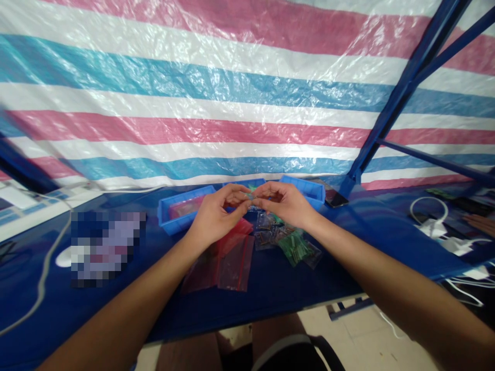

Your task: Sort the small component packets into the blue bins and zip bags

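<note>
My left hand (218, 212) and my right hand (282, 202) meet above the blue table, thumbs and fingertips pinched together. Between them is a small, shiny, see-through thing (251, 196) that looks like the edge of a clear plastic bag; the fingers hide most of it. Beneath my right hand lies a pile of small clear packets (266, 234) with metal pin-like parts inside. A packet of green strips with pins (295, 248) lies at the pile's front. Red-tinted zip bags (235, 263) overlap below my left hand.
Blue bins stand behind my hands: a left bin (170, 225) with reddish bags inside, a middle bin (243, 182) and a right bin (315, 193). A dark phone-like slab (336, 198) lies right of them. White chargers and cables (433, 226) lie at far right, near another person's hand (481, 226).
</note>
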`<state>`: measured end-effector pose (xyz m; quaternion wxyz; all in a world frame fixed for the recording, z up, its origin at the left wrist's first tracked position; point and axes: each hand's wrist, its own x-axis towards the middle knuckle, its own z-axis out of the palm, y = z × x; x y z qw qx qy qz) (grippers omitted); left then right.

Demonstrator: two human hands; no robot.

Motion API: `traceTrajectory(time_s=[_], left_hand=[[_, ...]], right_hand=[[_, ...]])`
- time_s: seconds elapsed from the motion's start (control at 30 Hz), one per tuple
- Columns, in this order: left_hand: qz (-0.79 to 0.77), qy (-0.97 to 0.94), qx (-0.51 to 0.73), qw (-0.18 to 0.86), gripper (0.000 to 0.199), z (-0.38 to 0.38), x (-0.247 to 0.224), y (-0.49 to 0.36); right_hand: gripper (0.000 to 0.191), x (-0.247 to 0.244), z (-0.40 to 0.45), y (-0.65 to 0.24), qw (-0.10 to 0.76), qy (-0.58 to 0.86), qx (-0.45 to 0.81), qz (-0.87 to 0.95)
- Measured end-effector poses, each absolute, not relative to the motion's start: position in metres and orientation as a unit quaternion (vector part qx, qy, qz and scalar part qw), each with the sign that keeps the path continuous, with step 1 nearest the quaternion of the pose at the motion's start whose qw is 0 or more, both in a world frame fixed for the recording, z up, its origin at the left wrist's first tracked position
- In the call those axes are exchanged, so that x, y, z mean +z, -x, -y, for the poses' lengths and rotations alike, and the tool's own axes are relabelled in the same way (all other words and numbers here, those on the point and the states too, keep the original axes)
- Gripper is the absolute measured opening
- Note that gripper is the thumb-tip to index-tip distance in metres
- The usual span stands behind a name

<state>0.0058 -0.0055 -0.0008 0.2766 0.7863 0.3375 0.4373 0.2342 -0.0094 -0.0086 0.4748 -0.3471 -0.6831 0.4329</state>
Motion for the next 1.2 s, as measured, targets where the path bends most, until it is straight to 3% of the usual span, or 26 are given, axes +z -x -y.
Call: traceTrajectory(time_s=[0.2, 0.67, 1.2], left_hand=[[-0.331, -0.784, 0.443, 0.283, 0.036, 0.005, 0.001, -0.006], [-0.306, -0.814, 0.434, 0.235, 0.058, 0.004, -0.009, -0.007], [-0.3, -0.814, 0.437, 0.238, 0.05, 0.01, -0.006, -0.011]], right_hand=[[0.029, -0.01, 0.012, -0.228, 0.506, 0.34, 0.408, 0.68], [0.029, -0.016, 0.015, -0.222, 0.513, 0.341, 0.383, 0.688], [0.027, -0.014, 0.023, -0.214, 0.506, 0.318, 0.395, 0.697]])
